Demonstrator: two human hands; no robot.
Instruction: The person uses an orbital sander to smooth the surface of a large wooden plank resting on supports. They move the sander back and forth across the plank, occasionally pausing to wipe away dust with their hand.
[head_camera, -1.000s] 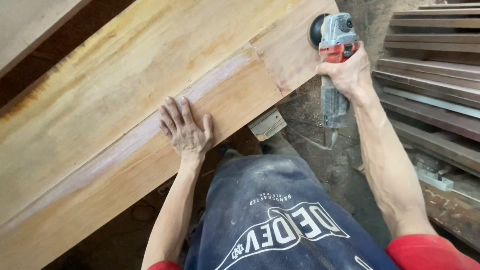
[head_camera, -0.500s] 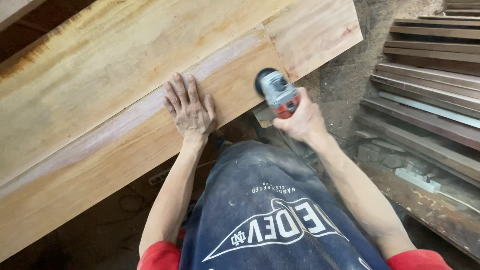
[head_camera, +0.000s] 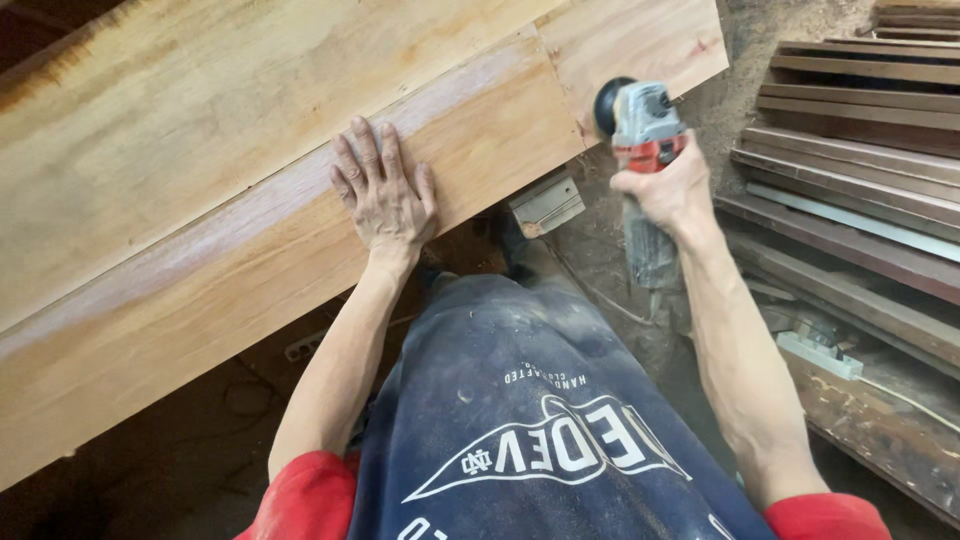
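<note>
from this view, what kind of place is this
Most likely a woodworking shop: a broad wooden panel is under the left hand, the right hand grips a power sander, and planks are stacked alongside.

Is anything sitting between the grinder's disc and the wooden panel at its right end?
Nothing visible. The right hand grips the angle grinder, its disc at the wooden panel edge. The left hand lies flat on the panel, well aside.

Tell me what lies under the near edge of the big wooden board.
Under the wooden board, a small grey block-like piece pokes out, with dark dusty floor below. The left hand lies flat on top. Whatever carries the board is covered by it.
</note>
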